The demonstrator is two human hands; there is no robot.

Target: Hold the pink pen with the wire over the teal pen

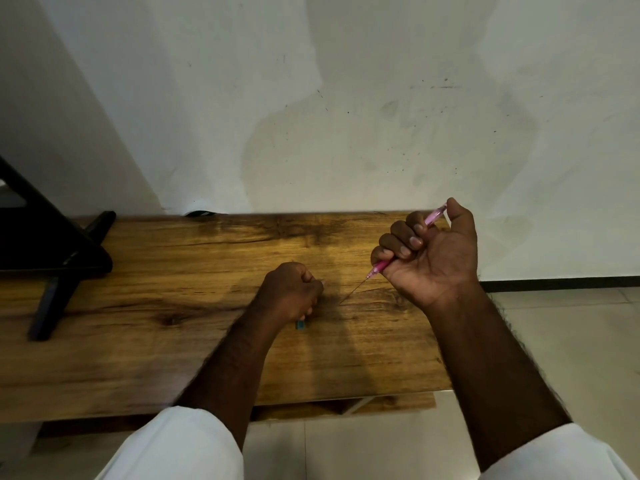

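Fingers of the right hand (427, 252) curl tightly round a pink syringe (407, 242), palm turned up, thumb pressed on the plunger end. Its thin needle (353, 291) slants down toward the wooden table (173, 306), the tip close to the wood, just right of the left hand (292, 292). That left hand is closed in a fist, knuckles up, resting on the table near its middle; a small teal object (300, 324) peeks out beneath it, on the side nearest the table's front edge. Whether the fingers pinch that object or merely cover it, I cannot tell. White sleeves (180, 445) cover both arms short of the front edge. Farther off, at the table's left end, stands a black stand (52, 251) with angled legs. Beyond the table's back edge rises a scuffed white wall (346, 116).
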